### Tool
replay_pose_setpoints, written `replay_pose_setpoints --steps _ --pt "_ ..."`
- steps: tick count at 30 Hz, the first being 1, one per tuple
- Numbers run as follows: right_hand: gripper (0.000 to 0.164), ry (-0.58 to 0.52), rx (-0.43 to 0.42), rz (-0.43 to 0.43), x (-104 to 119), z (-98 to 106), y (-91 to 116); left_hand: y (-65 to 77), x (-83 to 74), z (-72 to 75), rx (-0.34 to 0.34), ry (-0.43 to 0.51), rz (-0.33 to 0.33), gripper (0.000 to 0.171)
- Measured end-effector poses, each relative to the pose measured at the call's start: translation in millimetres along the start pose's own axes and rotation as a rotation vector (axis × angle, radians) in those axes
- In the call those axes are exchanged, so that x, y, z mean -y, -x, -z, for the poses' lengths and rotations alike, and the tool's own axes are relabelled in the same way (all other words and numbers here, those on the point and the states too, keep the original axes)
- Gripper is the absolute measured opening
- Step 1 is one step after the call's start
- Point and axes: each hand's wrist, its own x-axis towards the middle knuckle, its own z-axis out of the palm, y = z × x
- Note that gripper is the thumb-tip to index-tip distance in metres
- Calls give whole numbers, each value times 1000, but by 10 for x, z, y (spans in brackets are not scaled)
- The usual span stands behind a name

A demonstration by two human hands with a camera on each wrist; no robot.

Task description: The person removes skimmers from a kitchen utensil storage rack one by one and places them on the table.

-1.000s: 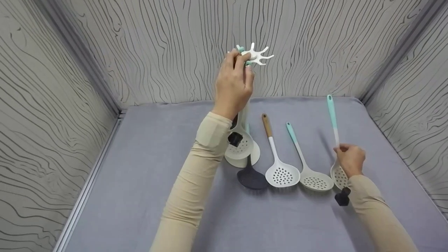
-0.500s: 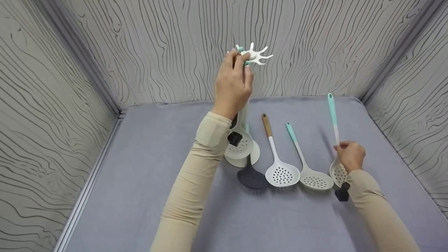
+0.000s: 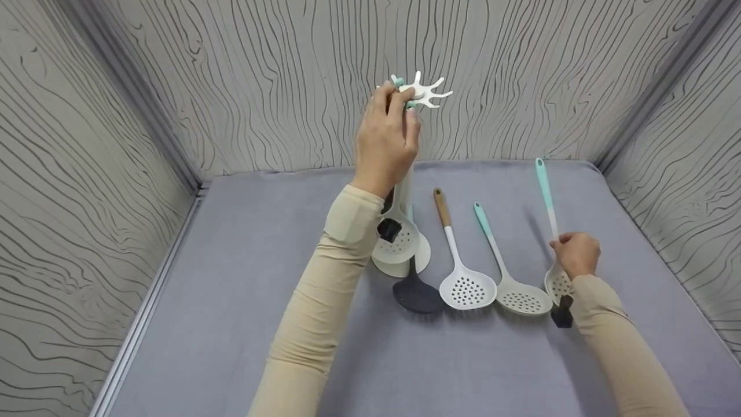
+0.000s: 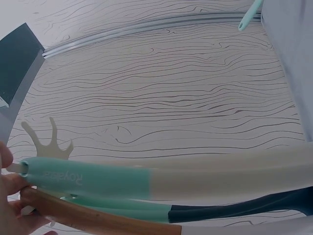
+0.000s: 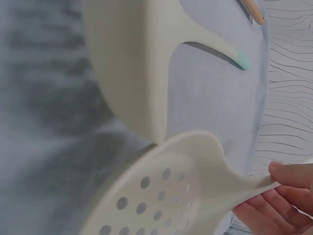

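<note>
My left hand (image 3: 386,142) grips the top of an upright utensil stand, whose white hooks (image 3: 431,94) fan out to the right. Hanging on it are a pale skimmer (image 3: 396,246) and, in the left wrist view, handles in turquoise (image 4: 88,178) and brown wood (image 4: 98,218). My right hand (image 3: 578,255) pinches the neck of a pale skimmer with a turquoise handle (image 3: 544,182), tilted with its handle end raised. In the right wrist view the perforated bowl of that skimmer (image 5: 166,196) shows beside the pale bowl of its neighbour (image 5: 127,63).
A dark ladle-like head (image 3: 417,295) lies by the stand's round base (image 3: 424,252). Right of it lie a white skimmer (image 3: 468,289) with a wooden handle and a pale skimmer (image 3: 524,298) with a turquoise handle. Patterned panels (image 3: 278,87) enclose the grey cloth (image 3: 231,278).
My right hand has shifted slightly forward and left. The handle end of its skimmer rose a little, then swung left. My left hand stays at the top of the stand.
</note>
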Motion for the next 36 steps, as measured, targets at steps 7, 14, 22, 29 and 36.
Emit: replay_pose_setpoints --steps 7,14,22,29,36 --pt "28 17 23 0 4 -7 -15 0 -10 -3 3 6 5 40" --pt "29 35 54 -34 -30 -25 -52 1 -24 1 15 6 14 40" --pt "30 78 88 -45 -56 -28 -74 7 -25 4 11 6 18 40" --pt "33 131 122 -58 -77 16 -111 4 -23 3 9 11 23 40" --pt "35 174 176 -58 -72 73 -165 -1 -32 5 22 2 30 40"
